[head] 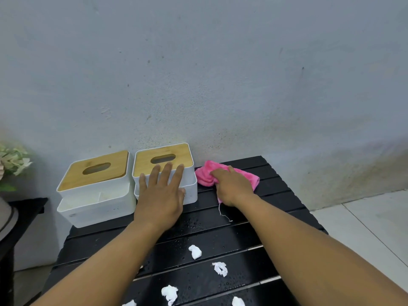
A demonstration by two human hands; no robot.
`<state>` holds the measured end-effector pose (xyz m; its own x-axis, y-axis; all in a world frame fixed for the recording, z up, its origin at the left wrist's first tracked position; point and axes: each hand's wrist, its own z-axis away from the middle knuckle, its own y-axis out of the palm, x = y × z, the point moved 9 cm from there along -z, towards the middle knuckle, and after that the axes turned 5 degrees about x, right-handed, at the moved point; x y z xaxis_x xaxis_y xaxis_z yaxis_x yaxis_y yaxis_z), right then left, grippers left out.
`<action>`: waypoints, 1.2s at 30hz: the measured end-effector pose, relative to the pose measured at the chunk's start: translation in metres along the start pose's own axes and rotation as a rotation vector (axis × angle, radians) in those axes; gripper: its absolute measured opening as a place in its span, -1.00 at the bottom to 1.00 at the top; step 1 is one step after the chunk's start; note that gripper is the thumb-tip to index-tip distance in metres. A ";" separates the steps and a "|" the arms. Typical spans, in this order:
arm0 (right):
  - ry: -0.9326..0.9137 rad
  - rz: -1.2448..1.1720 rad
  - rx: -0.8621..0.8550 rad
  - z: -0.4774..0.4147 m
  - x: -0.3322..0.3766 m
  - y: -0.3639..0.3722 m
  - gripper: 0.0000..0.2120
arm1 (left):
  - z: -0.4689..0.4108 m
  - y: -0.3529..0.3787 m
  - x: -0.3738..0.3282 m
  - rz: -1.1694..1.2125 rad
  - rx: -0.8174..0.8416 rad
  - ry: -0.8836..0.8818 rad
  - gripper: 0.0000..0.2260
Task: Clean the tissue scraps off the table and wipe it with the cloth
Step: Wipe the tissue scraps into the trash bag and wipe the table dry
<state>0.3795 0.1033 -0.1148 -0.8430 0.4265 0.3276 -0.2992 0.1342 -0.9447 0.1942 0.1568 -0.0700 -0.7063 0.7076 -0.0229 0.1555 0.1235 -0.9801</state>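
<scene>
Several white crumpled tissue scraps [195, 252] lie on the near half of the black slatted table [273, 195], among water droplets. At the back of the table sits a pink cloth [205, 175]; my right hand [233, 186] is closed over it. My left hand [160, 193] is spread flat, fingers apart, resting against the right-hand white tissue box with a wooden lid [163, 161]. A second white tissue box with a wooden lid [97, 171] stands to its left.
A grey wall runs right behind the table. A plant [13, 160] and a dark side stand [24, 206] are at the far left. White floor tiles [371, 226] show to the right of the table's edge.
</scene>
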 end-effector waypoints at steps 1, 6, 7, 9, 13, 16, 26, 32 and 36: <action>0.047 -0.009 -0.024 -0.001 -0.011 -0.005 -0.61 | 0.000 0.000 0.000 0.003 0.004 0.000 -0.47; 0.288 0.004 -0.109 -0.010 -0.058 -0.025 -0.53 | 0.000 0.000 0.001 -0.004 0.011 0.002 -0.48; 0.334 0.024 -0.113 -0.013 -0.063 -0.026 -0.53 | 0.000 -0.001 0.001 -0.004 0.010 0.004 -0.48; 0.423 0.019 -0.122 -0.017 -0.067 -0.023 -0.49 | 0.000 -0.001 0.001 0.000 0.010 0.006 -0.48; 0.340 0.034 -0.094 -0.022 -0.039 -0.013 -0.47 | -0.001 0.000 0.001 0.000 0.009 0.008 -0.48; 0.148 -0.031 -0.061 -0.012 -0.007 -0.004 -0.52 | 0.000 0.000 0.002 0.001 0.001 0.001 -0.48; -0.073 0.019 0.096 0.039 0.019 0.023 -0.48 | 0.001 -0.003 0.000 0.017 0.026 -0.011 -0.47; 0.014 -0.070 0.078 0.013 0.004 0.001 -0.43 | 0.003 -0.004 -0.001 0.006 0.032 -0.004 -0.48; 0.127 -0.072 0.057 -0.015 -0.015 -0.008 -0.40 | 0.003 -0.003 0.000 0.002 0.019 0.002 -0.48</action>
<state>0.4012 0.1090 -0.1127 -0.7562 0.5282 0.3863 -0.3848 0.1185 -0.9153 0.1919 0.1543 -0.0677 -0.7048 0.7090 -0.0247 0.1436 0.1085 -0.9837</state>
